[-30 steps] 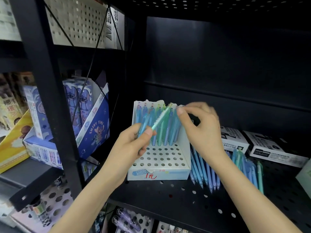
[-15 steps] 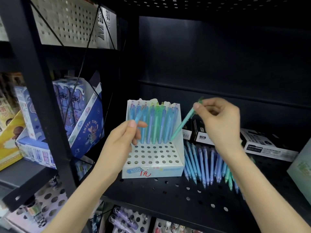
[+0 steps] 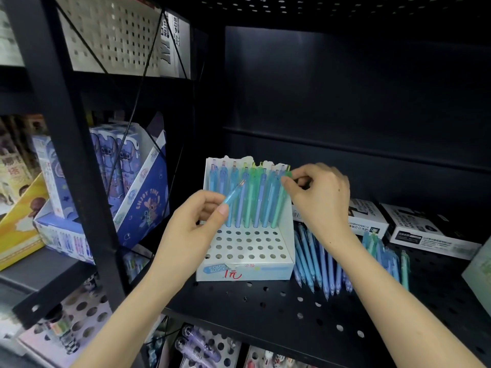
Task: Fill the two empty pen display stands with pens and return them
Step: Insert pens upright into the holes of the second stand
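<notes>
A white pen display stand (image 3: pixel 247 245) with rows of holes sits on the black perforated shelf (image 3: pixel 279 309). Its back row holds several blue and green pens upright. My left hand (image 3: pixel 194 229) pinches a light blue pen (image 3: pixel 235 193), tilted in front of the back row. My right hand (image 3: pixel 321 197) grips the top of a green pen (image 3: pixel 280 205) standing at the right end of that row. A heap of loose blue and green pens (image 3: pixel 326 264) lies on the shelf right of the stand.
White boxes of permanent markers (image 3: pixel 369 221) lie behind the loose pens. Blue cartoon-printed cartons (image 3: pixel 143 192) stand on the left shelf, beyond the black upright post (image 3: pixel 69 144). A pale box corner (image 3: pixel 478 269) shows at the right edge. More pens sit on the shelf below.
My right hand carried the green pen left and down, standing it at the right end of the back row. My left hand kept the blue pen and shifted slightly.
</notes>
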A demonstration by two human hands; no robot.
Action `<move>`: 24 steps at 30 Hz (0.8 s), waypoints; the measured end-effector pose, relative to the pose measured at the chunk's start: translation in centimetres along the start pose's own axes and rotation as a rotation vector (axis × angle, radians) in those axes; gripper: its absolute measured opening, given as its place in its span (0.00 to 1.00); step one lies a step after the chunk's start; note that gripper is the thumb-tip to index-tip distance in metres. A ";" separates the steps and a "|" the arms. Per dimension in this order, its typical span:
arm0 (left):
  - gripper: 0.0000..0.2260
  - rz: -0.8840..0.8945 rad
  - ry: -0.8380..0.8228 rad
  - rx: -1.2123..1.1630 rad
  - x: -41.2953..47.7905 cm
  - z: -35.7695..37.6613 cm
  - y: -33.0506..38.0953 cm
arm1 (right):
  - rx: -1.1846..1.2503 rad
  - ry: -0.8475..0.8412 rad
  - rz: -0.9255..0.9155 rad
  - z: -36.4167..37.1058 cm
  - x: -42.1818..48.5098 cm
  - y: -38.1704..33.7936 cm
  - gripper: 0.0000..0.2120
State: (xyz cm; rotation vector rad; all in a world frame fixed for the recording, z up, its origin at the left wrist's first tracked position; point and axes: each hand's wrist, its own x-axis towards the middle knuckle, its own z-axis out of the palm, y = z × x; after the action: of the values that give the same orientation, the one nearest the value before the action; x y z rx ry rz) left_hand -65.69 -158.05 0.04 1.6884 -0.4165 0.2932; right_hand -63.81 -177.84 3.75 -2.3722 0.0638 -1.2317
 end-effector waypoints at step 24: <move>0.08 0.284 0.022 0.215 -0.1 1.9 0.4 | 0.682 -0.231 0.278 -4.6 -2.8 -2.8 0.05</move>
State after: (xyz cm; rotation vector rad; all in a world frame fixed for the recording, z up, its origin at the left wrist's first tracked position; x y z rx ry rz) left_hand -65.98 -159.99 0.06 1.8328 -0.6276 0.5816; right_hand -69.52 -176.36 5.03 -1.8102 -0.0862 -0.6924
